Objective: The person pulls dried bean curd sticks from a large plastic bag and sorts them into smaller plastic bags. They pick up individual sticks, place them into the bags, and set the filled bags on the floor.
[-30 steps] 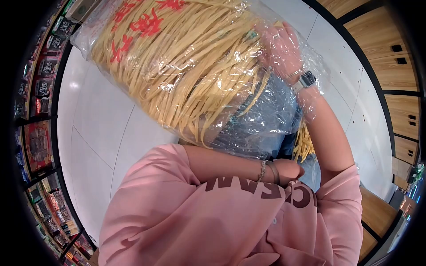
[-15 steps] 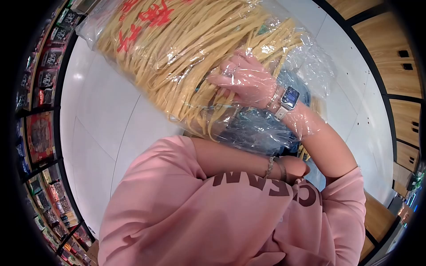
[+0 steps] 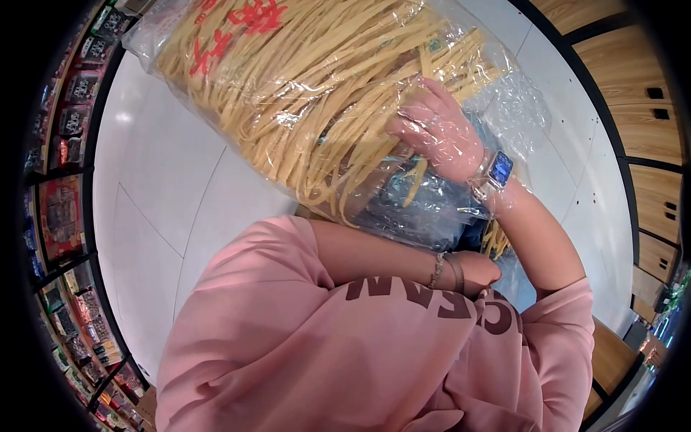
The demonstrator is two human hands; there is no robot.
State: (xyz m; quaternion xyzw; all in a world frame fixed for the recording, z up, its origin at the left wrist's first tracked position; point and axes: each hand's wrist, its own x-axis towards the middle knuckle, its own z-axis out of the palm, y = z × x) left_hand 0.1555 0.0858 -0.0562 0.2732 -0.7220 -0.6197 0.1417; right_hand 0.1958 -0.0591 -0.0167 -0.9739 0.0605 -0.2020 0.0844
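Note:
My right hand, with a watch on its wrist, is inside a large clear plastic bag. Its bent fingers close on some of the long yellow strips that fill the bag; one strip hangs out below the hand. Red characters are printed on the bag's upper left. Across my body lies my left arm, and my left hand is curled near the bag's lower edge; what it grips, if anything, is hidden. More yellow strips show just above it.
Shelves of packaged goods run along the left side. Pale floor tiles lie beneath and around the bag. Wooden cabinets with dark handles stand on the right.
My right hand has moved to the right and slightly down inside the bag, and its fingers have shifted their hold. My left hand stays nearly where it was.

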